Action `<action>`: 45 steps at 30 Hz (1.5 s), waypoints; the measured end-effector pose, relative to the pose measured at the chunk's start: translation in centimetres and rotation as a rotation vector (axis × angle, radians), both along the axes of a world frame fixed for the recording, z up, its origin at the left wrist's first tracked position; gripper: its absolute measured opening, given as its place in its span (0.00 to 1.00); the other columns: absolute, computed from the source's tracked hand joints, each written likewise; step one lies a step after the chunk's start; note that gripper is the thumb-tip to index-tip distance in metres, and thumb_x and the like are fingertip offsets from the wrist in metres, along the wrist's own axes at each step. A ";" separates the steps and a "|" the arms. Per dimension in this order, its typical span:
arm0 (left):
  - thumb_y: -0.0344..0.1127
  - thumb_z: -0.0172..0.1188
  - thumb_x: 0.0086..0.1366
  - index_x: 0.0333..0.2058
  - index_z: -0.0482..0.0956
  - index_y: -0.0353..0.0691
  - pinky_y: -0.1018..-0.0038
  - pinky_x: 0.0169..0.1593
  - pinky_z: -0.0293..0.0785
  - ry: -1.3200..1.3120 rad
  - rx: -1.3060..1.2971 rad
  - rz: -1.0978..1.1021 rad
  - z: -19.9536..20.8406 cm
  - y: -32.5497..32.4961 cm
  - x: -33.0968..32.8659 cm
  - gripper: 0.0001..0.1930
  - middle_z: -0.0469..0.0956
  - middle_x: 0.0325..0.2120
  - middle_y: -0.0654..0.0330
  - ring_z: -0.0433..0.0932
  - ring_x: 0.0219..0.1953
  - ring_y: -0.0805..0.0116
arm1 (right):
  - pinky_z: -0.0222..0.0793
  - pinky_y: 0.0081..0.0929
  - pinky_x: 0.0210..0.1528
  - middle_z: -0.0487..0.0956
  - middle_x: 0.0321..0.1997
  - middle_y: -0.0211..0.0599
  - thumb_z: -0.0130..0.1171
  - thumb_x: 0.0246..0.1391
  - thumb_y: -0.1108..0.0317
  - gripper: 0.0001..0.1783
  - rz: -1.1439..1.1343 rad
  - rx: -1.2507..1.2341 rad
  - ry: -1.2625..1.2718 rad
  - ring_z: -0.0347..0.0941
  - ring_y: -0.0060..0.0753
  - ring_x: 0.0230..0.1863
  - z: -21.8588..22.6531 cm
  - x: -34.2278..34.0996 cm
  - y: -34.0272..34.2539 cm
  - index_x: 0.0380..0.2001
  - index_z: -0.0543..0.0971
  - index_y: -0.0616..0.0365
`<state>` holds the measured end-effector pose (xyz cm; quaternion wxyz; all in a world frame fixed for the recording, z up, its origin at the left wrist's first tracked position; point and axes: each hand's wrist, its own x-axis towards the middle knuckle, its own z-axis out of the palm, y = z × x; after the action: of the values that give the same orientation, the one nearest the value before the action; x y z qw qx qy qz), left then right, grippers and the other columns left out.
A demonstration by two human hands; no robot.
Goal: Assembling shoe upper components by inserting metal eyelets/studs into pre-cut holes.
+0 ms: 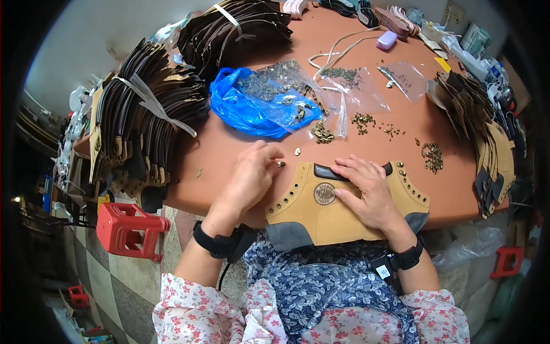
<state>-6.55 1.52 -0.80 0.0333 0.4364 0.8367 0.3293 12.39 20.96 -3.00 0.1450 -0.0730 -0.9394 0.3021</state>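
A tan shoe upper (335, 221) with grey corners, a dark padded collar and a round printed badge lies at the table's front edge. Metal eyelets run along its left and right sides. My right hand (366, 192) rests on it, fingers stretched over the collar and the tan face. Just left of the upper, my left hand (252, 175) has its fingers curled together, with a small brass-coloured fitting (281, 164) at the fingertips. Its exact kind is too small to make out. A small pale metal piece (297, 151) lies on the table beyond that hand.
A blue plastic bag (235, 109) and clear bags of metal fittings (358, 86) lie farther back. Loose brass piles (432, 157) sit to the right. Tied stacks of dark uppers (137, 109) stand left; more uppers (464, 114) stand right. A red stool (123, 229) is lower left.
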 end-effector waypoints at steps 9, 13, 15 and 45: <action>0.26 0.60 0.59 0.34 0.82 0.36 0.62 0.40 0.76 0.176 -0.150 0.010 -0.4 1.6 0.0 0.05 0.80 0.29 0.48 0.80 0.33 0.49 | 0.48 0.50 0.70 0.74 0.63 0.36 0.62 0.54 0.58 0.25 0.002 -0.013 0.006 0.62 0.45 0.69 -0.1 0.0 0.1 0.56 0.78 0.50; 0.26 0.59 0.60 0.36 0.82 0.35 0.63 0.38 0.77 -0.058 -0.105 0.098 0.1 0.8 0.2 0.06 0.82 0.28 0.46 0.82 0.31 0.50 | 0.47 0.50 0.70 0.74 0.63 0.36 0.63 0.54 0.58 0.25 -0.002 -0.018 0.004 0.62 0.45 0.69 -0.1 0.0 0.0 0.56 0.77 0.50; 0.26 0.58 0.60 0.35 0.82 0.35 0.58 0.40 0.77 -0.096 -0.091 0.123 0.0 0.4 0.2 0.06 0.82 0.28 0.46 0.82 0.34 0.45 | 0.47 0.50 0.70 0.74 0.63 0.36 0.63 0.54 0.58 0.25 -0.006 -0.021 0.000 0.61 0.45 0.69 -0.1 0.0 0.0 0.56 0.77 0.50; 0.26 0.64 0.58 0.34 0.82 0.35 0.69 0.37 0.74 -0.045 0.002 0.015 -1.6 -1.6 -1.0 0.04 0.79 0.29 0.53 0.79 0.32 0.59 | 0.48 0.47 0.70 0.74 0.62 0.36 0.63 0.54 0.59 0.25 0.011 -0.028 0.035 0.63 0.44 0.68 0.1 0.0 -0.1 0.55 0.78 0.52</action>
<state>-7.51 -0.06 -2.43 0.0493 0.4228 0.8386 0.3400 12.41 20.87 -2.94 0.1586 -0.0646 -0.9327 0.3174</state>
